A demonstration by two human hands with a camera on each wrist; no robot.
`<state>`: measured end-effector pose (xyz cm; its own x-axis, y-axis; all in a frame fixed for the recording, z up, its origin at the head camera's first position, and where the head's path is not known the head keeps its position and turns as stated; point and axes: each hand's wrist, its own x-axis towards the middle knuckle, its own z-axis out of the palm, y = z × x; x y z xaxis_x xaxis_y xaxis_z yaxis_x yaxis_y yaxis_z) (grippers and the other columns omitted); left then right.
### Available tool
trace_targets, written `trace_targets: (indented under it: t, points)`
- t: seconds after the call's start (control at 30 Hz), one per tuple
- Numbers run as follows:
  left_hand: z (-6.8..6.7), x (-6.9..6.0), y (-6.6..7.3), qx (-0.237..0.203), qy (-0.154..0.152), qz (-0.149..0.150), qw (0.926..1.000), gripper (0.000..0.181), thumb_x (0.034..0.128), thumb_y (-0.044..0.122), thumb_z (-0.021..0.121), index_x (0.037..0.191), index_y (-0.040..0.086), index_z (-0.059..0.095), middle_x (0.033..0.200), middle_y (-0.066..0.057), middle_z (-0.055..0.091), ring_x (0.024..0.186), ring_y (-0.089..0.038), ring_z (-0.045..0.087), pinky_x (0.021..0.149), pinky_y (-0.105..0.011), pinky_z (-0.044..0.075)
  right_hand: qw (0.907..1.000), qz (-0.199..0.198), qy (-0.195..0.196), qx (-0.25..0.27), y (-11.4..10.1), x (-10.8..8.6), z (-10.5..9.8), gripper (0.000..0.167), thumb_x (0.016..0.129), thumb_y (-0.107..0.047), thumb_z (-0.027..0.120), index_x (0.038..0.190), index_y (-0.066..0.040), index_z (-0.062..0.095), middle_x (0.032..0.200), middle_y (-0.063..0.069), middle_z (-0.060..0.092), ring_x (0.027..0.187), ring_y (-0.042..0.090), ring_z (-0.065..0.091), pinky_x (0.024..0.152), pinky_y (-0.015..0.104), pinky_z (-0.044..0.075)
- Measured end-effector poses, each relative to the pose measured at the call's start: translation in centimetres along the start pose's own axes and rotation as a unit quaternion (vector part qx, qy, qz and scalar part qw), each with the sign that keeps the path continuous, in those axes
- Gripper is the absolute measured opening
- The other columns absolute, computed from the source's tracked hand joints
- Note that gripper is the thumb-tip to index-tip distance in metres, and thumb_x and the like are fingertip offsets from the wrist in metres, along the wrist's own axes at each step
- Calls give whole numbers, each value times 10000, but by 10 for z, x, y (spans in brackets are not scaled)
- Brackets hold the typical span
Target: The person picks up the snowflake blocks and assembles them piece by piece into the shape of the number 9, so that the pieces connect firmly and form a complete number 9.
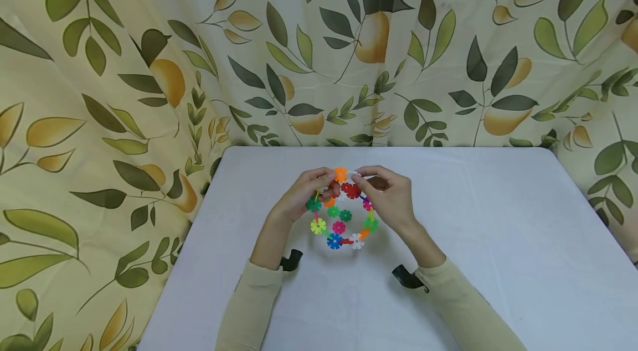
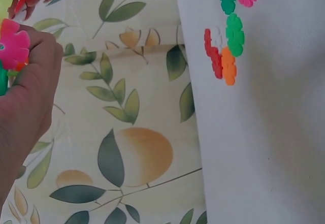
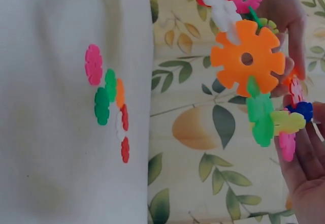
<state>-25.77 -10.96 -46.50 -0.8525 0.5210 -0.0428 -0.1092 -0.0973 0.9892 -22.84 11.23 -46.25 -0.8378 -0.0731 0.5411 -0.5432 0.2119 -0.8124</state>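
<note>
Both hands hold up a ring of interlocked flower-shaped plastic discs (image 1: 318, 226) in many colours, above the table. At its far left side my left hand (image 1: 294, 196) pinches the ring close to an orange disc (image 1: 340, 175); the fingertips are partly hidden. Opposite it, my right hand (image 1: 394, 196) pinches a white piece beside that orange disc between thumb and fingers. Seen from the right wrist, the orange disc (image 3: 231, 56) faces the camera, joined to a green disc (image 3: 260, 122). Below the ring, loose discs lie on the table, including a pink one (image 1: 339, 227).
A white-covered table (image 1: 498, 240) stretches out under the hands. Behind and left of it hangs a leaf-and-fruit patterned curtain (image 1: 279, 91). Several loose discs, among them a dark green one (image 3: 101, 106), lie close together on the cloth. Black wrist cameras (image 1: 407, 277) sit beside the sleeves.
</note>
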Motion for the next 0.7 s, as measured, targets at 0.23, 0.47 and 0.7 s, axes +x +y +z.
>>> trace_targets:
  t: [0.23, 0.47, 0.7]
  points:
    - [0, 1, -1, -358, -135, 59, 9993, 236, 1112, 258, 481, 1095, 43, 576, 816, -32, 567, 643, -117, 450, 613, -208, 415, 9995, -115, 95, 288, -23, 0, -2, 138, 870, 113, 775, 1007, 102, 760, 952, 226, 765, 802, 247, 761, 740, 202, 589]
    - [1, 0, -1, -721, -410, 184, 9964, 213, 1121, 242, 429, 1131, 68, 552, 791, -26, 528, 621, -104, 417, 595, -193, 401, 9978, -127, 25, 652, -17, 1, -2, 140, 860, 153, 759, 997, 123, 756, 971, 263, 753, 835, 241, 768, 771, 219, 595]
    - [3, -1, 0, -776, -673, 125, 9946, 211, 1133, 207, 383, 1168, 91, 555, 784, -19, 523, 615, -100, 407, 592, -197, 386, 9980, -38, 51, 632, 8, -1, -2, 148, 862, 89, 795, 1000, 37, 803, 989, 187, 778, 865, 168, 766, 767, 235, 600]
